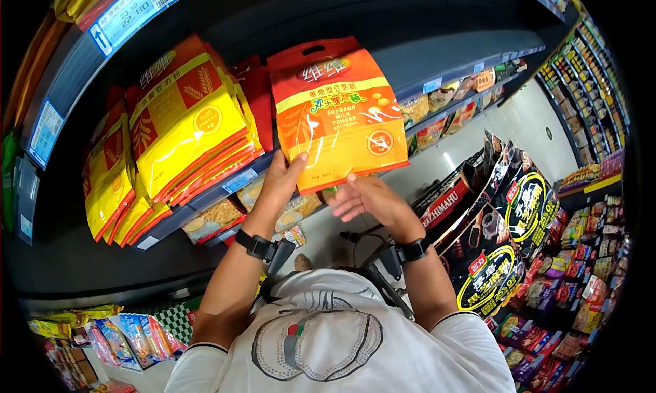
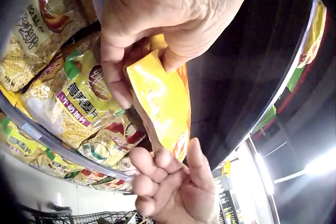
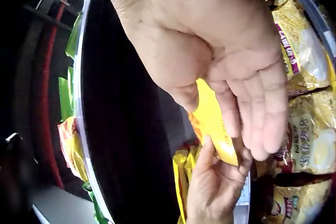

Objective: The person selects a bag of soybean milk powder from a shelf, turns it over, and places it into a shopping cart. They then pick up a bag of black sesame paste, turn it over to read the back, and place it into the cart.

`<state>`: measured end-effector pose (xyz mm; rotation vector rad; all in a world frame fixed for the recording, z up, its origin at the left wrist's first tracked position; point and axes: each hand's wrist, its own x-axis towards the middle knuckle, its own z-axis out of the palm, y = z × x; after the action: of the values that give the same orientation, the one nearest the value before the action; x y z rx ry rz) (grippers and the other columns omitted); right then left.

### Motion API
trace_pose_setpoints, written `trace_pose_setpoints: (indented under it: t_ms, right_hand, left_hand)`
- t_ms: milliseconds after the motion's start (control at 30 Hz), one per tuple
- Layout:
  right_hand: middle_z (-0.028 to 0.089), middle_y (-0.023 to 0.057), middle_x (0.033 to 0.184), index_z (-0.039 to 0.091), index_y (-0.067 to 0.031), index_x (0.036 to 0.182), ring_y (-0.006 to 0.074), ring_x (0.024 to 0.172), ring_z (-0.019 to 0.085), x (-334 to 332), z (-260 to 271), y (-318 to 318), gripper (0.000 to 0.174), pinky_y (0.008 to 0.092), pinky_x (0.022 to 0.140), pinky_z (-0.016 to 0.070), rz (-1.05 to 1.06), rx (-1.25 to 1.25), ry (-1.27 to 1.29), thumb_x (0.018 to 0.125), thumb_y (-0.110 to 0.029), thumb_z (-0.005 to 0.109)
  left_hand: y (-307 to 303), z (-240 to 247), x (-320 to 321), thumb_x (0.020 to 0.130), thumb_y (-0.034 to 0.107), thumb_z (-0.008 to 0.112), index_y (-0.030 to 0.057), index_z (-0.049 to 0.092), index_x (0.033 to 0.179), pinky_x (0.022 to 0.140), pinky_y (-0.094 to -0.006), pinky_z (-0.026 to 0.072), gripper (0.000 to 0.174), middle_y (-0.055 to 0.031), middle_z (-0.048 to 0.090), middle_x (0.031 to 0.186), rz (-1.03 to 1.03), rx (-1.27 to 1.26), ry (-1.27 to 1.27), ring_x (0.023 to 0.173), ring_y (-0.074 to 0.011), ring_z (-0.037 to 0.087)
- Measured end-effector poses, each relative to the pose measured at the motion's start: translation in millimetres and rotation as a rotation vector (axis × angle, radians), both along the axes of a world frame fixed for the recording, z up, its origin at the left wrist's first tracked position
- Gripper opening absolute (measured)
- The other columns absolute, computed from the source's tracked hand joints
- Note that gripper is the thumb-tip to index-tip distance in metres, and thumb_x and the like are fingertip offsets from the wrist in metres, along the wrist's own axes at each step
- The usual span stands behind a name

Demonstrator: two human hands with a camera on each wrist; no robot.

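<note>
An orange bag of soybean milk powder (image 1: 337,116) is held upright in front of the shelf. My left hand (image 1: 281,179) pinches its lower left corner between thumb and fingers; the left wrist view shows the bag's yellow bottom edge (image 2: 160,100) under that hand (image 2: 152,29). My right hand (image 1: 365,199) is just below the bag's lower edge, fingers straight and relaxed, holding nothing. In the right wrist view the right hand (image 3: 236,71) hovers palm-open beside the bag's edge (image 3: 212,121), with the left hand (image 3: 212,190) below it.
Yellow and red bags (image 1: 184,123) stand packed on the shelf (image 1: 205,201) to the left. Cereal packs (image 1: 215,219) fill the shelf below. A black display stand (image 1: 506,236) with snack packets is at the right. Price tags (image 1: 130,14) line the shelf above.
</note>
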<state>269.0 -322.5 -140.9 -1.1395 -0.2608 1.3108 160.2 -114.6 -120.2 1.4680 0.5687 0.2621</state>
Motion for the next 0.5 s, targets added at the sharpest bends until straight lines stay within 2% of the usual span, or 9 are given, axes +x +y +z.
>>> trace_pose_setpoints:
  t_ms: [67,100,167,233,267,333,433,500]
  right_hand:
    - [0.073,0.0189,0.106,0.063,0.0007,0.109,0.0276,0.089,0.074,8.0,18.7,-11.6,0.038,0.0373,0.073,0.0607,-0.01,0.015,-0.155,0.106,-0.036,0.051]
    - [0.073,0.0199,0.107,0.064,-0.0003,0.104,0.0279,0.089,0.073,12.8,28.5,-17.6,0.04,0.0378,0.074,0.0603,-0.015,0.023,-0.232,0.107,-0.037,0.048]
    - [0.072,0.0176,0.105,0.063,-0.0021,0.105,0.0249,0.086,0.073,35.3,40.1,-26.8,0.035,0.0368,0.07,0.0595,-0.264,0.08,-0.37,0.107,-0.034,0.048]
    - [0.072,0.0131,0.104,0.062,-0.0033,0.104,0.0196,0.089,0.07,59.6,44.4,-33.7,0.031,0.0326,0.073,0.0566,-0.574,0.113,-0.579,0.106,-0.033,0.051]
    - [0.071,0.0121,0.104,0.062,-0.0025,0.107,0.0185,0.09,0.069,76.8,42.2,-35.4,0.033,0.0313,0.076,0.0553,-0.608,0.043,-0.708,0.105,-0.034,0.053]
    - [0.069,0.0101,0.104,0.061,-0.001,0.112,0.0165,0.094,0.067,105.8,37.5,-32.4,0.038,0.0286,0.081,0.0526,-0.673,-0.099,-0.966,0.103,-0.037,0.057]
    - [0.068,0.0094,0.109,0.062,0.0025,0.12,0.0156,0.1,0.06,109.0,44.4,-15.9,0.044,0.0273,0.084,0.0479,-0.623,-0.188,-0.893,0.1,-0.037,0.061]
    - [0.067,0.0118,0.114,0.06,0.0048,0.126,0.0183,0.106,0.06,108.1,47.0,-6.9,0.052,0.03,0.089,0.0483,-0.555,-0.196,-0.754,0.099,-0.04,0.062]
  left_hand:
    - [3.2,-7.1,0.6,0.1,0.041,0.062,0.0078,0.05,0.138,0.056,-0.0209,0.0361,0.052,0.0002,0.065,0.111,-0.013,0.049,-0.002,0.076,-0.0036,0.051]
    - [4.1,-8.8,0.8,0.101,0.04,0.061,0.008,0.05,0.139,0.055,-0.0209,0.0358,0.051,0.0004,0.065,0.11,-0.017,0.052,-0.005,0.076,-0.0036,0.05]
    - [4.7,-10.6,0.4,0.101,0.04,0.061,0.0082,0.05,0.139,0.054,-0.0206,0.0349,0.05,0.0008,0.064,0.11,-0.023,0.045,-0.011,0.076,-0.0034,0.05]
    - [5.1,-11.1,0.4,0.102,0.038,0.061,0.008,0.05,0.139,0.054,-0.0203,0.0355,0.049,0.0007,0.064,0.11,-0.028,0.019,-0.017,0.077,-0.0036,0.051]
    - [5.4,-11.2,0.6,0.102,0.037,0.061,0.0078,0.049,0.139,0.055,-0.0203,0.0368,0.049,0.0004,0.064,0.111,-0.03,0.005,-0.02,0.079,-0.0039,0.052]
    - [6.1,-11.7,0.8,0.102,0.034,0.062,0.0065,0.049,0.139,0.058,-0.0208,0.0434,0.048,-0.0015,0.065,0.114,-0.028,-0.046,-0.036,0.086,-0.0057,0.058]
    - [4.7,-12.8,3.7,0.102,0.03,0.063,0.0035,0.048,0.14,0.068,-0.0229,0.0537,0.049,-0.0054,0.065,0.12,-0.01,-0.179,-0.12,0.1,-0.0101,0.065]
    - [2.4,0.2,0.8,0.103,0.027,0.062,0.0007,0.048,0.138,0.086,-0.0278,0.0516,0.046,-0.0088,0.063,0.126,-0.004,-0.242,-0.058,0.107,-0.0138,0.063]
